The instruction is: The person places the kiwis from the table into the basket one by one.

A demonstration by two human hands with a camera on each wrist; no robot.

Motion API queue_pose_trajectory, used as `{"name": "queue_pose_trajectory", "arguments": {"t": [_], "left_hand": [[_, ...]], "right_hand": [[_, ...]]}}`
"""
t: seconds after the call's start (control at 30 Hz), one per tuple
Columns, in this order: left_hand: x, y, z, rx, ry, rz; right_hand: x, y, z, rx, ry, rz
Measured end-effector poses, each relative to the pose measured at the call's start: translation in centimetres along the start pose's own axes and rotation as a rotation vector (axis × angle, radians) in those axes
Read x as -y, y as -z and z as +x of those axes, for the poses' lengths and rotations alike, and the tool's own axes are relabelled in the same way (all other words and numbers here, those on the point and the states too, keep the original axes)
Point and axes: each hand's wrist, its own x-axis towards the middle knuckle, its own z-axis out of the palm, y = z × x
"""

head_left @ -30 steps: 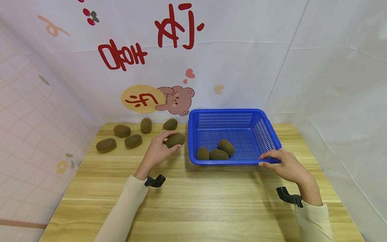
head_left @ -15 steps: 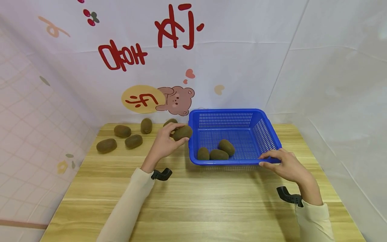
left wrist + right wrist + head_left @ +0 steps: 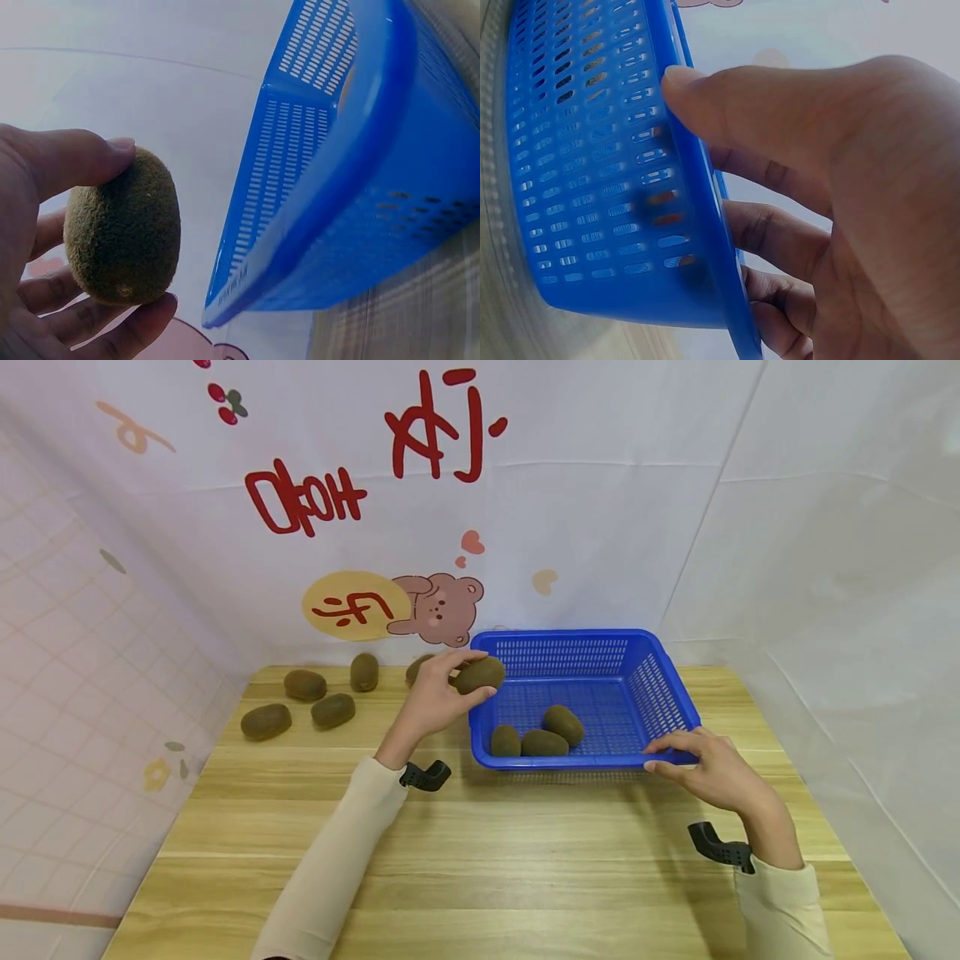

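A brown fuzzy kiwi (image 3: 481,675) is pinched between the thumb and fingers of my left hand (image 3: 438,696), raised over the left rim of the blue plastic basket (image 3: 600,762). In the left wrist view the kiwi (image 3: 124,229) appears close up, apart from the basket wall (image 3: 420,165). My right hand (image 3: 712,772) grips the basket's near right corner. The right wrist view has the thumb (image 3: 727,97) on the outer side of the rim and the fingers over the inner side. Inside, three kiwis (image 3: 545,743) lie at the near left.
Several loose kiwis (image 3: 333,711) lie on the wooden table (image 3: 525,877) left of the basket. One kiwi (image 3: 417,669) behind my left hand is partly covered by it. A white printed cloth (image 3: 600,527) stands behind and at both sides.
My left hand has lifted the kiwi off the table and carried it right and up, from beside the basket to above its left rim. The right hand has stayed at the basket's corner.
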Motion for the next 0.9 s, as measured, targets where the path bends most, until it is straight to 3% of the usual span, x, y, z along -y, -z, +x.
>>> {"name": "queue_pose_trajectory", "arguments": {"t": [0.53,0.77,0.9], "left_hand": [[-1.2,-2.1,2.8,0.097,-0.013,0.035],[-1.1,-2.8,3.4,0.105,-0.035,0.063],[-1.0,-3.1,3.4,0.125,-0.015,0.073]], "right_hand": [[-0.1,-0.1,0.0,-0.030,0.019,-0.008],[-0.1,-0.1,0.1,-0.005,0.011,-0.006],[0.0,0.0,0.1,-0.004,0.010,-0.006]]}}
